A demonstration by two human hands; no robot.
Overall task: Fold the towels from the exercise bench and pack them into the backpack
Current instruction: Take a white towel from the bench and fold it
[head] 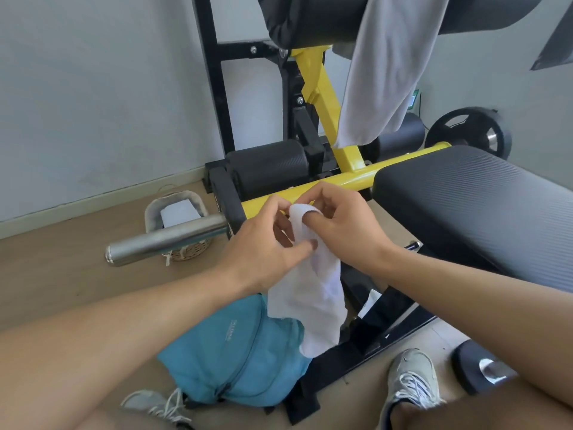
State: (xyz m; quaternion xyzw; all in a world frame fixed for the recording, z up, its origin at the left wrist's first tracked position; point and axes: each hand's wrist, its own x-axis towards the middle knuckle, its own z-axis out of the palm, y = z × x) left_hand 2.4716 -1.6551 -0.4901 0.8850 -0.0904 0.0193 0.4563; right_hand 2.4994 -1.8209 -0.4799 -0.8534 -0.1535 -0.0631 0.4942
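A small white towel [310, 293] hangs from both my hands in the middle of the view. My left hand [263, 243] pinches its upper edge from the left, and my right hand [344, 225] grips the top from the right, fingers curled into the cloth. The towel's lower end dangles over the blue backpack [235, 349], which lies on the floor between my feet. A grey towel [381, 69] is draped over the black upper pad of the exercise bench [483, 193] at the top.
The bench's yellow frame bar [347, 178] runs behind my hands. A steel weight peg [164, 240] sticks out to the left. A wicker basket [176, 218] stands on the floor by the wall. A weight plate [471, 131] leans at the back right.
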